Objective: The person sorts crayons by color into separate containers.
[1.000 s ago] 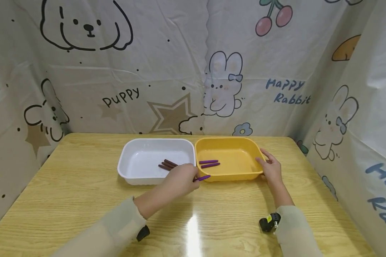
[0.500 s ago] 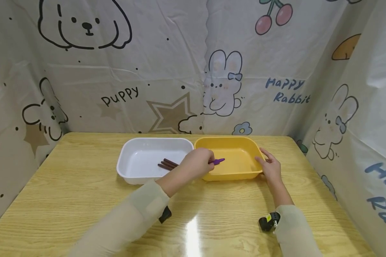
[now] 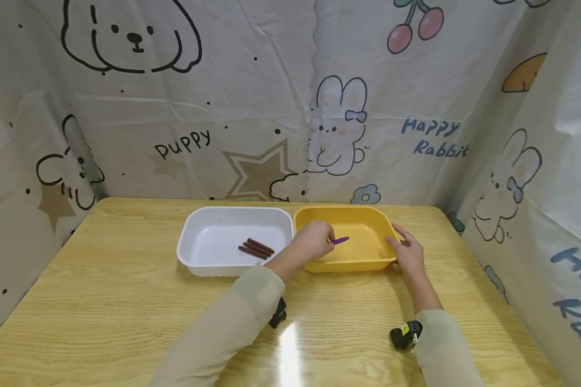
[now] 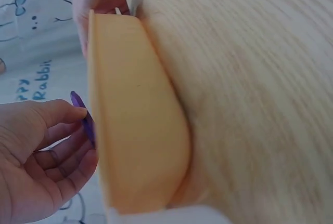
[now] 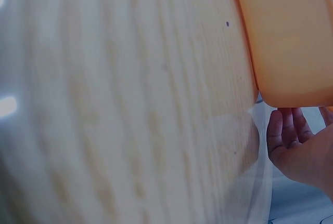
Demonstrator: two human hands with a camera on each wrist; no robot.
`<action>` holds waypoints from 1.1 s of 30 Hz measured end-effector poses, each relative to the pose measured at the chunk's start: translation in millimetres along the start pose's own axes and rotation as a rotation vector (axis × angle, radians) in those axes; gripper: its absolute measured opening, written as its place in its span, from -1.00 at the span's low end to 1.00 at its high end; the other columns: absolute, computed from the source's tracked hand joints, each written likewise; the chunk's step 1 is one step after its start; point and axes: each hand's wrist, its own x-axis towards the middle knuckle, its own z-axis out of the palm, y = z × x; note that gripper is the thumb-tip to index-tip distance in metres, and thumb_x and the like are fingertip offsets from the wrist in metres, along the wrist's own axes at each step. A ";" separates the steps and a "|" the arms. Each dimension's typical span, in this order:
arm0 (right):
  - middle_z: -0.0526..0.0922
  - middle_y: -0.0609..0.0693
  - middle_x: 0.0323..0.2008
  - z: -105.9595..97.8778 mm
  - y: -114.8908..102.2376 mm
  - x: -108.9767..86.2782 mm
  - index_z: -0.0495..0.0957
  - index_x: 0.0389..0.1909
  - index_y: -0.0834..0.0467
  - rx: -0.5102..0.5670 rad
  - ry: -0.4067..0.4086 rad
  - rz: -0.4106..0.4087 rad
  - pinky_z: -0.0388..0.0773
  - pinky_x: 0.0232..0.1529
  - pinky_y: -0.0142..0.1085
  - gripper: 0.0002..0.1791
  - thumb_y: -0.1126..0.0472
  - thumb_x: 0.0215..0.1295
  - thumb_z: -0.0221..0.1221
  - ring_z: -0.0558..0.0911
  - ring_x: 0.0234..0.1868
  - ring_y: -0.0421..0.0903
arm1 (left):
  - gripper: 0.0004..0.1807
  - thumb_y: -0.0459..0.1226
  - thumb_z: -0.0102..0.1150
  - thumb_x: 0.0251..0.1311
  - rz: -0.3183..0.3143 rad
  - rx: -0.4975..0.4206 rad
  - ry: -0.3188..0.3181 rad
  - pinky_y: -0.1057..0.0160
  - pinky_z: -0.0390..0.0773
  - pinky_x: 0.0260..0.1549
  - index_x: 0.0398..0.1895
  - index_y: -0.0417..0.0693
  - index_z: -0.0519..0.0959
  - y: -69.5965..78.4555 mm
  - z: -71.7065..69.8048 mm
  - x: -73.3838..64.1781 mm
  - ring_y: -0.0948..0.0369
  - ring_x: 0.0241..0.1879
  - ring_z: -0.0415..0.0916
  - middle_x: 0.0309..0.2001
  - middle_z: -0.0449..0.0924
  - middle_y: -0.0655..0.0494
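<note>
In the head view my left hand [image 3: 314, 240] is over the left half of the yellow tray [image 3: 363, 265], pinching a purple crayon [image 3: 340, 240] that points to the right. The left wrist view shows this purple crayon [image 4: 78, 102] between thumb and fingers, just past the tray's rim. My right hand [image 3: 408, 251] holds the right end of the yellow tray, thumb over the rim and fingers outside. To the left stands a white tray [image 3: 193, 264], where several brown crayons [image 3: 256, 249] lie together. The floor of the yellow tray behind my left hand is hidden.
Both trays stand side by side, rims touching, toward the back of the wooden table [image 3: 126, 322]. A printed cloth [image 3: 252, 102] hangs behind the table and along its sides.
My left hand has carried the purple crayon from the trays' front edges rightward into the space over the yellow tray, covering the two purple crayons seen there. The right hand stays on the rim.
</note>
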 end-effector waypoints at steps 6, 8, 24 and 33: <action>0.44 -0.11 -0.26 0.6 2.7 2.0 0.30 0.32 -0.04 0.009 0.005 0.001 0.62 -0.40 -0.49 -0.41 0.14 0.26 0.17 0.57 -0.44 -0.36 | -0.87 -0.27 0.19 0.18 -0.084 -0.028 -0.045 0.38 0.51 -0.37 -0.27 -0.10 0.66 -2.2 17.0 9.5 0.24 -0.41 0.44 -0.33 0.65 0.11; 0.43 -0.11 -0.25 0.5 2.2 1.7 0.30 0.33 -0.05 0.013 0.001 0.006 0.62 -0.40 -0.49 -0.41 0.14 0.26 0.17 0.56 -0.44 -0.36 | -0.89 -0.28 0.18 0.17 -0.105 -0.028 -0.049 0.37 0.51 -0.36 -0.30 -0.10 0.66 -3.5 20.1 11.6 0.23 -0.41 0.44 -0.34 0.64 0.11; 0.45 -0.15 -0.33 -1.1 0.1 -2.3 0.29 0.33 0.01 0.035 -0.020 -0.012 0.65 -0.34 -0.43 -0.39 0.15 0.25 0.19 0.61 -0.38 -0.28 | -0.90 -0.29 0.14 0.21 -0.129 0.100 -0.067 0.34 0.52 -0.28 -0.34 -0.02 0.65 -9.8 29.4 21.5 0.25 -0.39 0.45 -0.30 0.66 0.16; 0.44 -0.12 -0.28 -1.3 0.1 -1.1 0.29 0.33 -0.03 0.024 -0.014 -0.001 0.65 -0.33 -0.43 -0.40 0.13 0.26 0.18 0.61 -0.36 -0.28 | -0.98 -0.32 0.14 0.19 -0.152 0.209 -0.099 0.32 0.52 -0.18 -0.36 -0.04 0.50 -10.2 34.9 29.1 0.22 -0.31 0.44 -0.29 0.58 0.11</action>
